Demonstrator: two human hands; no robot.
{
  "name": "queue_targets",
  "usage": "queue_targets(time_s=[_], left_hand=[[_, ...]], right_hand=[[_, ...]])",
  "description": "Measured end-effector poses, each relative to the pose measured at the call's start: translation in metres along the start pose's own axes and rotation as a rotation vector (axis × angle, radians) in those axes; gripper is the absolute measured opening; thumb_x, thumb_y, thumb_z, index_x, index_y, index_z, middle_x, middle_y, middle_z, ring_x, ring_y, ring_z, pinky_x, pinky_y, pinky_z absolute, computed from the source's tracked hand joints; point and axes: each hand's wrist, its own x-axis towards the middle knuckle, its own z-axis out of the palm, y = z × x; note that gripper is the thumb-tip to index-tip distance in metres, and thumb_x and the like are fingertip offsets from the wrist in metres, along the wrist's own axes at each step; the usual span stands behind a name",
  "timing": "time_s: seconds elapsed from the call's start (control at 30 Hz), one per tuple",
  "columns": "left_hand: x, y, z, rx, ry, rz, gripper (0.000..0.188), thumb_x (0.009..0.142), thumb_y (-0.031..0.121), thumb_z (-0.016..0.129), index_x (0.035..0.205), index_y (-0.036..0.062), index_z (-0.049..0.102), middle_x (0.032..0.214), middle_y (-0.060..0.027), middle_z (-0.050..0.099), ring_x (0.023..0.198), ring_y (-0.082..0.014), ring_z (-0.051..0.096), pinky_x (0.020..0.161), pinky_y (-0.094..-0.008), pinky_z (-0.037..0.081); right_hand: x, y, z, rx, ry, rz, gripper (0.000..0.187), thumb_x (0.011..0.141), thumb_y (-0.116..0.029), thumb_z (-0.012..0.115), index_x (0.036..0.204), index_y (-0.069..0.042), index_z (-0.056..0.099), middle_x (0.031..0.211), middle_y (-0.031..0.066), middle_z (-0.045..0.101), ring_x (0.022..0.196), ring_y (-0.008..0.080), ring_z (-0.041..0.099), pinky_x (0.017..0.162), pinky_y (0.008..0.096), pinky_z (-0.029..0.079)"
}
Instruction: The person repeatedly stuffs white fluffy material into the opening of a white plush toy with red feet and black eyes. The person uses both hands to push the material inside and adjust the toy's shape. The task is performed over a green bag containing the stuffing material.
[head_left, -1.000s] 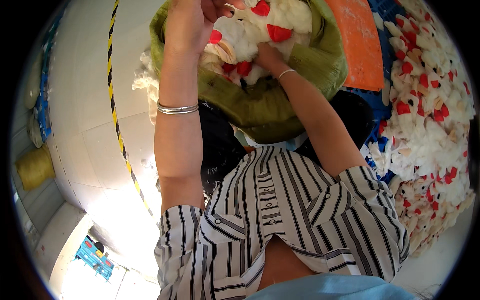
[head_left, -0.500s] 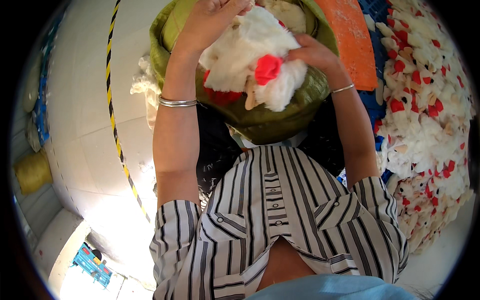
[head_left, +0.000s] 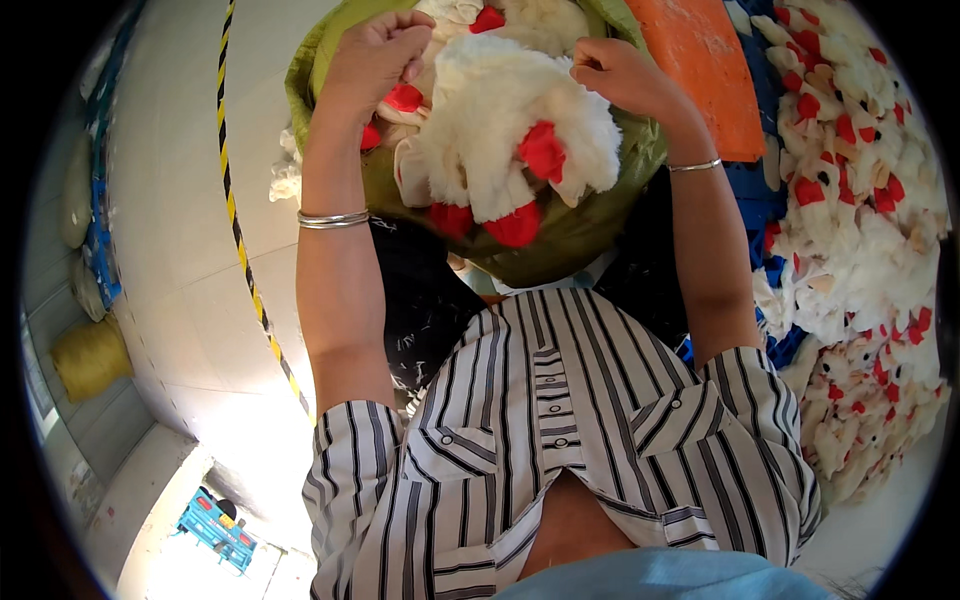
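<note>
White plush, as I view it remotely from above: the fluffy piece point(head_left: 490, 105) lies in an olive-green sack point(head_left: 535, 258), between the two hands and nearer the person than either, its lower end draped toward the sack's near rim. Its long axis, judged from a crumpled outline, slopes from upper left to lower right. From the left hand point(head_left: 368, 62) the piece lies to the right, across a narrow gap; from the right hand point(head_left: 622, 78) it lies to the left. I take the right hand as the nearer, its curled fingers meeting the piece's outline, although I cannot confirm contact. Both hands are bent into loose pinches; I cannot tell whether either grasps anything fine. Red patches point(head_left: 541, 152) mark the piece's lower part. I read no label or lettering on the plush, the sack or the orange sheet point(head_left: 705, 80) beside it; marks on the blue object point(head_left: 217, 530) at lower left are too small to read.
</note>
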Motion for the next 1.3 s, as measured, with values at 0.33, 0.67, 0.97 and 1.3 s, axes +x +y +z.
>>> queue_targets(time_s=[0.33,0.67,0.97,1.3], left_hand=[[0.004,-0.003,0.011,0.147,-0.056,0.042,0.03,0.097,0.025,0.063,0.117,0.0032,0.064,0.093,0.0,0.067,0.079,-0.0063,0.06,0.071,-0.0206,0.047],[-0.002,-0.009,0.002,0.179,-0.026,0.056,0.027,0.097,0.027,0.062,0.112,0.0049,0.067,0.092,-0.0004,0.068,0.078,-0.006,0.061,0.069,-0.0207,0.047],[-0.019,0.013,0.011,0.212,-0.293,-0.204,0.061,0.096,0.06,0.05,0.105,0.0029,0.068,0.093,-0.0077,0.071,0.08,-0.0146,0.068,0.068,-0.0264,0.054],[-0.014,0.016,0.051,-0.466,0.094,0.103,0.058,0.092,0.055,0.054,0.117,0.0026,0.063,0.11,-0.0097,0.069,0.098,-0.0212,0.067,0.089,-0.0353,0.055]], right_hand=[[0.027,-0.003,0.071,-0.054,0.269,-0.02,0.046,0.085,-0.036,0.071,0.106,0.003,0.061,0.097,0.0159,0.067,0.093,0.0301,0.065,0.084,0.0394,0.051],[0.055,0.001,0.079,-0.116,0.053,0.12,0.034,0.082,-0.027,0.064,0.096,0.005,0.065,0.096,0.0232,0.066,0.101,0.0317,0.065,0.088,0.0398,0.052],[-0.012,-0.063,-0.018,-0.047,0.772,-0.378,0.035,0.088,-0.018,0.066,0.119,0.0,0.064,0.127,0.016,0.064,0.121,0.0311,0.058,0.099,0.0396,0.045],[-0.026,-0.089,0.017,0.376,-0.106,-0.325,0.04,0.083,-0.029,0.068,0.113,-0.003,0.068,0.087,0.0191,0.068,0.075,0.0314,0.065,0.07,0.0351,0.052]])
